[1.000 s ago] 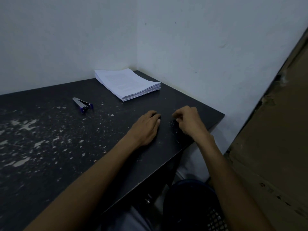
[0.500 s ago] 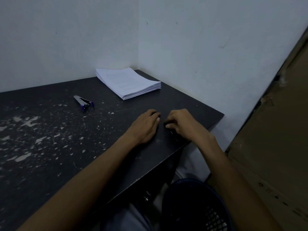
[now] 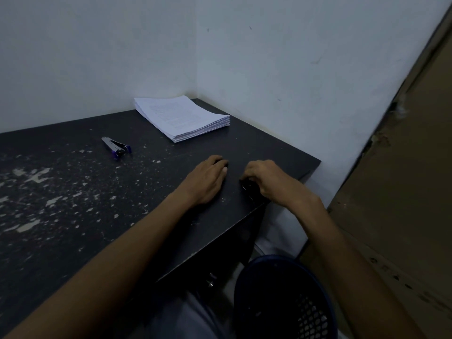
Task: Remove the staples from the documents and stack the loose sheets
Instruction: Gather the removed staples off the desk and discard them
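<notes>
Black scuffed tabletop [image 3: 73,216]: left hand [image 3: 208,179] flat, fingers straight; right hand [image 3: 271,179] curled, pinch unclear. White printed paper stack [image 3: 181,116] well ahead, nearer left hand.

Broad bare run of scuffed black tabletop [image 3: 73,216] across the left and lower left of the frame, broken by a grey-and-purple staple remover [image 3: 117,146] left of centre. Closed off at upper centre by a stack of white printed sheets [image 3: 181,116] in the corner of two white walls [image 3: 269,69]. Narrow strip between left hand [image 3: 208,179] and right hand [image 3: 269,182] at centre. At lower right, below the table edge, a dark blue mesh basket [image 3: 310,316]
</notes>
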